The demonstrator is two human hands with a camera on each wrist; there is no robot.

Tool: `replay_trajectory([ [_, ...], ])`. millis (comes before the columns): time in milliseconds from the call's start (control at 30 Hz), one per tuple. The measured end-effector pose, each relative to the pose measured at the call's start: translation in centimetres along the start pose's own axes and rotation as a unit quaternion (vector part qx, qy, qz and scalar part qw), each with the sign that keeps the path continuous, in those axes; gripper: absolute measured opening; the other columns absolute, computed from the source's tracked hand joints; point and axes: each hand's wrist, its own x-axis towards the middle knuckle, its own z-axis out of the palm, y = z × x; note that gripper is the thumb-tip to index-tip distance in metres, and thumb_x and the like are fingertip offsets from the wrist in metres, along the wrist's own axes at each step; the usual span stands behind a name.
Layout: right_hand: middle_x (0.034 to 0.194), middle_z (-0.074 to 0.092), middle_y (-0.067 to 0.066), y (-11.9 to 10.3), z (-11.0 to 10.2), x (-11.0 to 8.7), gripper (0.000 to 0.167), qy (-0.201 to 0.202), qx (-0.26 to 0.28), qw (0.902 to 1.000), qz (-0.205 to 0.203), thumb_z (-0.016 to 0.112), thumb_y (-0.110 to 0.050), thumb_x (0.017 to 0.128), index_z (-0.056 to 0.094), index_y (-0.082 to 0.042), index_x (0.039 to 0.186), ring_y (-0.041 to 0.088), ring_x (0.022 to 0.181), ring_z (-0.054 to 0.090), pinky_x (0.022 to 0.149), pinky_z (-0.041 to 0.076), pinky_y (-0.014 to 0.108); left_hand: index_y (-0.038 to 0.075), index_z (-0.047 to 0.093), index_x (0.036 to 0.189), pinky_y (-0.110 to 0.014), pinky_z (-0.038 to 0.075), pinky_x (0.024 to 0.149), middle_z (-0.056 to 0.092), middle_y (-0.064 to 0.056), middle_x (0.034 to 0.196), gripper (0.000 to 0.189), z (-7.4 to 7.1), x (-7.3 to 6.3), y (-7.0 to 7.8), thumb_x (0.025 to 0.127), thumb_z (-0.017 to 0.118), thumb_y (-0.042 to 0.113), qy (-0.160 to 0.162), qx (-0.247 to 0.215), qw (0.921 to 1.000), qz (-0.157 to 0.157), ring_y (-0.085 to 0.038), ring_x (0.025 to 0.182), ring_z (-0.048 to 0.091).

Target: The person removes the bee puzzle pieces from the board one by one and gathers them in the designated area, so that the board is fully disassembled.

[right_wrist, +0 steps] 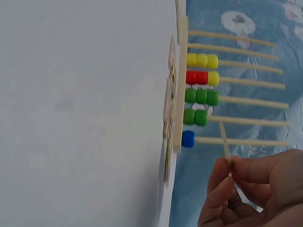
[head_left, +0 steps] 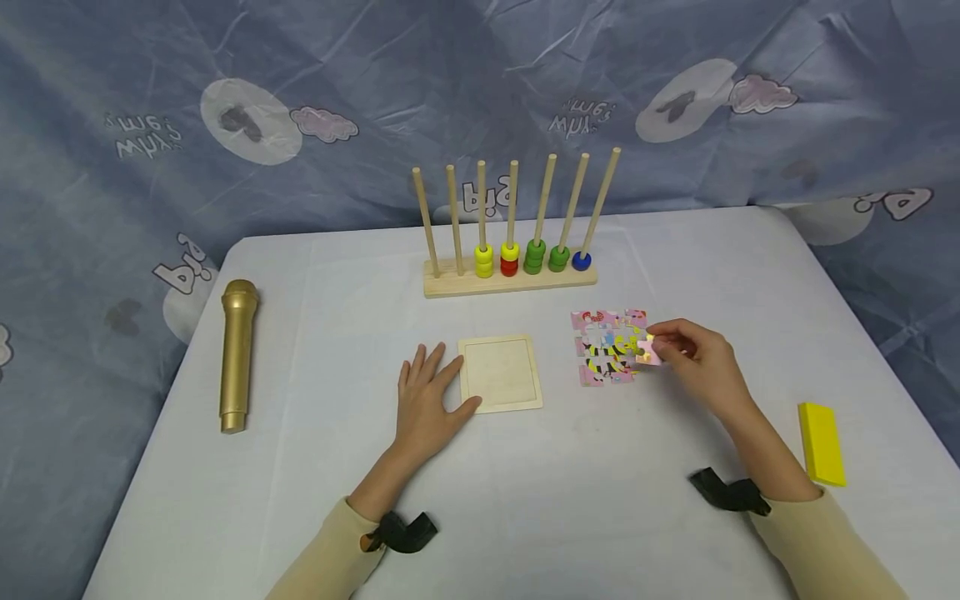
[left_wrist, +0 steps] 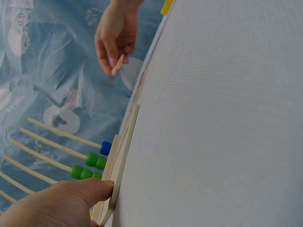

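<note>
My right hand pinches a pink puzzle piece between thumb and fingertips. In the right wrist view the piece appears edge-on, raised off the table. Just left of that hand lies a group of puzzle pieces with a yellow-and-black striped picture, small gaps between some of them. My left hand lies with fingers spread at the left side of a square wooden puzzle tray. Its thumb rests on the tray's edge, as the left wrist view shows. The tray's bare wood surface faces up.
Behind the tray stands a wooden bead rack with several upright pegs and coloured beads. A gold microphone lies at the far left. To the right, near my sleeve, is a yellow block. Patterned blue-grey cloth hangs behind the white table.
</note>
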Motion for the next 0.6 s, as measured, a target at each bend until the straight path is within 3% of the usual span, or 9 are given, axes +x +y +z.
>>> replay_trajectory([
  [200,0.09,0.065,0.013,1.7,-0.8,-0.3,0.017,-0.011,-0.024,0.9996,0.011,0.06,-0.01,0.096,0.069,-0.002,0.108,0.005,0.068,0.048,0.053,0.04,0.018,0.003,0.062,0.13,-0.066,0.012,0.114,0.044,-0.023,0.148,0.063,0.0,0.0,0.0,0.078,0.08,0.032,0.001,-0.001,1.0,-0.001,-0.046,0.146,0.023],
  [600,0.087,0.068,0.014,3.2,0.5,-0.4,0.016,-0.037,-0.051,0.998,0.006,0.063,-0.003,0.092,0.07,0.001,0.106,0.008,0.067,0.049,0.055,0.04,0.02,0.003,0.061,0.131,-0.066,0.012,0.114,0.044,-0.023,0.149,0.063,0.0,-0.1,0.0,0.078,0.08,0.033,-0.001,-0.003,1.0,-0.002,-0.046,0.146,0.023],
])
